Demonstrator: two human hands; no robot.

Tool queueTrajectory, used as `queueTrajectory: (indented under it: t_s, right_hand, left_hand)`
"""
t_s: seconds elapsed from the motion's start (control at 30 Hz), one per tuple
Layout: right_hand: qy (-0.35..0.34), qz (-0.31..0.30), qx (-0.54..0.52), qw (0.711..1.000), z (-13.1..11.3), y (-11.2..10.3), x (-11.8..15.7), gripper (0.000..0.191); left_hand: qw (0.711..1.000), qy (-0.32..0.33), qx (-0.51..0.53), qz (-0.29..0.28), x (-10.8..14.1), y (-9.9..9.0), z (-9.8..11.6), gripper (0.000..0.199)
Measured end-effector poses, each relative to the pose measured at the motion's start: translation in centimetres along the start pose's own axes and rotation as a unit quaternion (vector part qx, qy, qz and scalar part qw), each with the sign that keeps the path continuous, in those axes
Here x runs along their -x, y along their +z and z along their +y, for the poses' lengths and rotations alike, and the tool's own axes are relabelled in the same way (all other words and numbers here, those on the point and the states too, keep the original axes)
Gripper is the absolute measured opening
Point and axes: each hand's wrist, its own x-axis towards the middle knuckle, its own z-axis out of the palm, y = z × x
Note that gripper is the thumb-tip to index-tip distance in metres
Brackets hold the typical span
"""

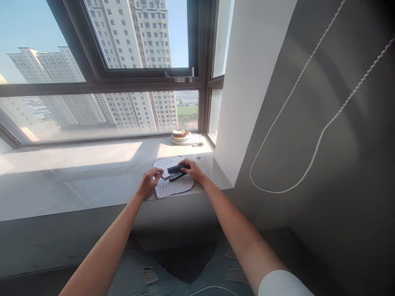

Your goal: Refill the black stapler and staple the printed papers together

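Observation:
A black stapler point(177, 176) is opened up, its top arm lifted apart from its base and the metal staple channel showing. My right hand point(190, 167) is closed around the hinge end of it. Close to the stapler's front end is my left hand point(152, 179), thumb and fingertips pinched together; whatever may be between them is too small to make out. Beneath both lies a white sheet of paper point(174, 191) covered in small dark marks, with uneven edges, near the front edge of the sill.
The pale window sill point(101, 176) runs left under the window. A stack of round discs point(181, 137) stands in the back corner, with a small dark object point(198, 158) in front. At right, a beaded cord loop point(273, 191) hangs by the grey wall.

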Motion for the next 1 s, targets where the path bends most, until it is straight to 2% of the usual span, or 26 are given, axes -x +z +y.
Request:
queueTrajectory:
  t_s: [0.23,0.57,0.87,1.0]
  right_hand:
    - [0.006,-0.005,-0.004,1.0,0.1,0.0,0.0,0.025]
    - [0.009,0.005,0.007,1.0,0.2,0.2,0.1,0.023]
    - [0.014,0.004,0.003,1.0,-0.1,0.5,0.2,0.023]
    - [0.01,0.004,0.006,1.0,-0.1,0.5,0.1,0.024]
  left_hand:
    - [0.999,0.021,-0.025,0.01,-0.2,-0.2,0.0,0.022]
    - [0.999,-0.034,-0.008,-0.004,-0.1,-0.2,-0.4,0.021]
    - [0.999,-0.034,-0.02,0.018,0.1,0.2,-1.3,0.023]
    - [0.999,-0.014,-0.02,0.024,0.1,0.2,-1.5,0.026]
